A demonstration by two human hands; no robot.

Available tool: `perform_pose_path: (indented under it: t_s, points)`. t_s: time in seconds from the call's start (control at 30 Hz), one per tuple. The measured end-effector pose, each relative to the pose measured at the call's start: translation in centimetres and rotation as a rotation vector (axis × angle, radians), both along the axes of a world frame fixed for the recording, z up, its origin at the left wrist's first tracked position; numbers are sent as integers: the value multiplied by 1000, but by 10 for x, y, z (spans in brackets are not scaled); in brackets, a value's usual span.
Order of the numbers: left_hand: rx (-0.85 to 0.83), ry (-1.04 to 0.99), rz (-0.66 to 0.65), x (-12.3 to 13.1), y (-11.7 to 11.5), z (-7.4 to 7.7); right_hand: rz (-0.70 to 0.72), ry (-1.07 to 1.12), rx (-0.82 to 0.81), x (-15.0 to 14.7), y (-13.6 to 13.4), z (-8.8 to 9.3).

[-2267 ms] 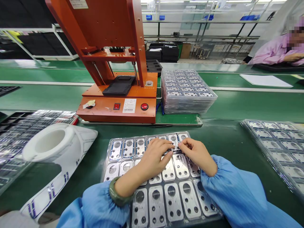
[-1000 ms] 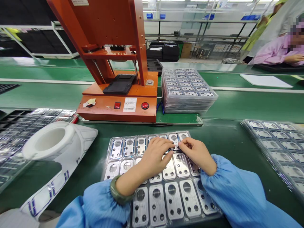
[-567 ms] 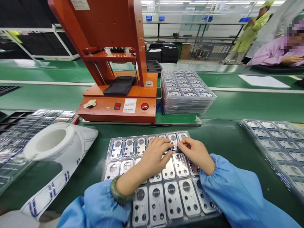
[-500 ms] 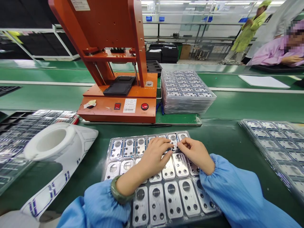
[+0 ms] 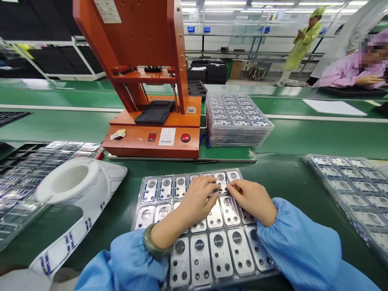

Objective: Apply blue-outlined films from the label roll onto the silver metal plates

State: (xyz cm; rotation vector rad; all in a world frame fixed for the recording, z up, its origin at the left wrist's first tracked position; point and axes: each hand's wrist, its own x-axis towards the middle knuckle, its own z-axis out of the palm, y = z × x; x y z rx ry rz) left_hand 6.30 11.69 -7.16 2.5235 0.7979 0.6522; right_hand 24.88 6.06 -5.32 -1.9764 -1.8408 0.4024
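A clear plastic tray (image 5: 138, 204) with several silver metal plates lies on the green belt right before me. My left hand (image 5: 195, 200) rests on the tray's upper rows, fingers curled, fingertips pressing at one plate (image 5: 221, 182) near the far edge. My right hand (image 5: 253, 199) meets it from the right, fingers pinched at the same plate's edge. What the fingertips pinch is too small to make out. A green bangle (image 5: 150, 246) sits on my left wrist; both arms wear blue sleeves.
An orange press machine (image 5: 151, 93) stands behind the tray, a stack of filled trays (image 5: 238, 119) to its right. A white label roll (image 5: 69, 184) with a trailing strip lies left, over more trays (image 5: 21, 178). Another tray (image 5: 351, 186) lies right. People work at the back right.
My hands have stayed on the same plate, with only slight finger movement. The view has shifted a little, and a person in yellow-green has come into sight at the back.
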Motion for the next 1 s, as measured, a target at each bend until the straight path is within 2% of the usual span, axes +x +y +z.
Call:
perform_pose_path:
  t_s: [0.4,1.0]
  points:
    - [78,7,10,1,-1,-1,61,-13,-20,5,-2,0]
    - [172,54,51,0,-3,-5,1,0,-91,0,2,1]
